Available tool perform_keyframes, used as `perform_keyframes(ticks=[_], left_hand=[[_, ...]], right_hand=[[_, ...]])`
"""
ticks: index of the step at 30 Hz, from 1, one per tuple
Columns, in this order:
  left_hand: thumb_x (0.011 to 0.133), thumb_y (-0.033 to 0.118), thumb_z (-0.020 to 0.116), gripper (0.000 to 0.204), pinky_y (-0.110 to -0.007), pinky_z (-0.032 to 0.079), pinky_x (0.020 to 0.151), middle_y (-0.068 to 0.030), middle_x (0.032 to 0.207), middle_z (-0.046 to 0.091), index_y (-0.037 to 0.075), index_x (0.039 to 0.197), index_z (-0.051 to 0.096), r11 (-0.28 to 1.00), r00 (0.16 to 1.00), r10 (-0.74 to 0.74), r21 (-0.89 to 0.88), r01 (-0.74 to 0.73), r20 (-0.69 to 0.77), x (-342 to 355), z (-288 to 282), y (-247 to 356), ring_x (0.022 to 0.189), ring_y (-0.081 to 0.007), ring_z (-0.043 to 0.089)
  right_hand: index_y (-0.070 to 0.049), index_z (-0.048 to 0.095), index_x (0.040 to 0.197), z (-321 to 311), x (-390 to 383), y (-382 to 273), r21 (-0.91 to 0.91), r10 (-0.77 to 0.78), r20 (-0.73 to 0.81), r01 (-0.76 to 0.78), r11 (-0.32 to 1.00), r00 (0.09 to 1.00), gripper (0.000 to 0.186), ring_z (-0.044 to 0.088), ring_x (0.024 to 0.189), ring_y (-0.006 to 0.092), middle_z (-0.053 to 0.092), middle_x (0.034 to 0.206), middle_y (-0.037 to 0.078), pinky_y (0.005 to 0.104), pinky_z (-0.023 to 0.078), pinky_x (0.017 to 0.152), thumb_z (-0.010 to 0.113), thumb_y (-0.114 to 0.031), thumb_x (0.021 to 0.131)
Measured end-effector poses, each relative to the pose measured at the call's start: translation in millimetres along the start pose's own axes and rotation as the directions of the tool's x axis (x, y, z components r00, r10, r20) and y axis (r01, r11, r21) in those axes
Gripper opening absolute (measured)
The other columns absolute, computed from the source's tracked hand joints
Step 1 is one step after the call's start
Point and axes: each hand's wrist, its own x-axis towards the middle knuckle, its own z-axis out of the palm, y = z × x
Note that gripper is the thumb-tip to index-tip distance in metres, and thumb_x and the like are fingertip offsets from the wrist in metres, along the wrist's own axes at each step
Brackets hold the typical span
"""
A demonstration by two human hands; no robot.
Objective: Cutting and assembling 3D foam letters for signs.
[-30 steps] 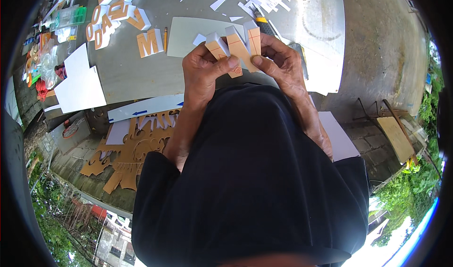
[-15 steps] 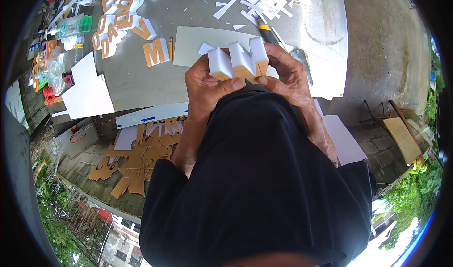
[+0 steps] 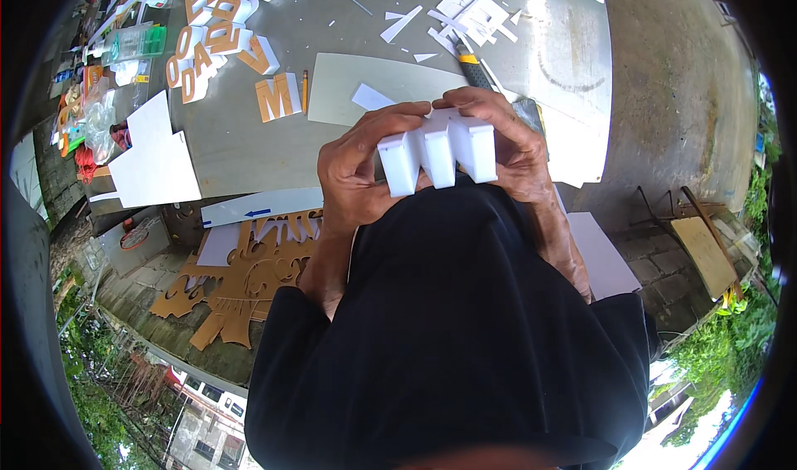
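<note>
While both hands (image 3: 440, 150) clamp the white foam letter (image 3: 437, 152), table edge lies below.

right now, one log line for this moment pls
left hand: grips foam letter | right hand: grips same letter | letter: white edges up, above grey table | nearby: utility knife

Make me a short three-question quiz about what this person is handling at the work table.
1. True or false: both hands grip the white foam letter.
2. Which lies right of the brown M letter on the table? A pencil; B scissors; C hammer.
3. What colour is the letter side facing the camera?

Key: 1 true, the left hand and right hand each clasp an end. 2 A. 3 white.
</note>
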Motion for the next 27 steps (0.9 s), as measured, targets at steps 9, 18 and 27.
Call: perform_keyframes(ticks=[9, 18, 27], left_hand=[[0.065, 0.002, 0.088, 0.049, -0.044, 0.053, 0.104, -0.0151, 0.125, 0.071, 0.008, 0.112, 0.075, 0.932, 0.976, 0.217, 0.292, -0.215, 0.027, 2, 3, 10, 0.124, -0.0361, 0.064], [0.066, 0.003, 0.088, 0.045, -0.043, 0.054, 0.102, -0.0140, 0.125, 0.071, 0.009, 0.108, 0.075, 0.929, 0.974, 0.226, 0.294, -0.222, 0.024, 0, 6, 13, 0.123, -0.0371, 0.064], [0.066, 0.002, 0.088, 0.046, -0.043, 0.054, 0.103, -0.0145, 0.126, 0.070, 0.008, 0.110, 0.076, 0.940, 0.976, 0.215, 0.266, -0.213, 0.019, 2, 8, 9, 0.125, -0.0378, 0.062]], right_hand=[[-0.012, 0.071, 0.119, -10, 5, 2, -0.074, -0.128, 0.055, 0.132, 0.989, 0.990, 0.044, 0.056, 0.131, 0.0315, 0.058, 0.141, 0.017, 0.0436, 0.053, 0.107, 0.076, 0.003, 0.078], [-0.011, 0.074, 0.112, -9, 4, 0, -0.055, -0.100, 0.030, 0.102, 0.993, 0.994, 0.037, 0.058, 0.130, 0.0329, 0.060, 0.139, 0.018, 0.0450, 0.053, 0.106, 0.076, 0.003, 0.078], [-0.012, 0.074, 0.117, -12, 2, 2, 0.007, -0.085, 0.018, 0.085, 0.996, 0.996, 0.042, 0.055, 0.134, 0.0303, 0.055, 0.145, 0.018, 0.0431, 0.052, 0.107, 0.073, 0.006, 0.080]])
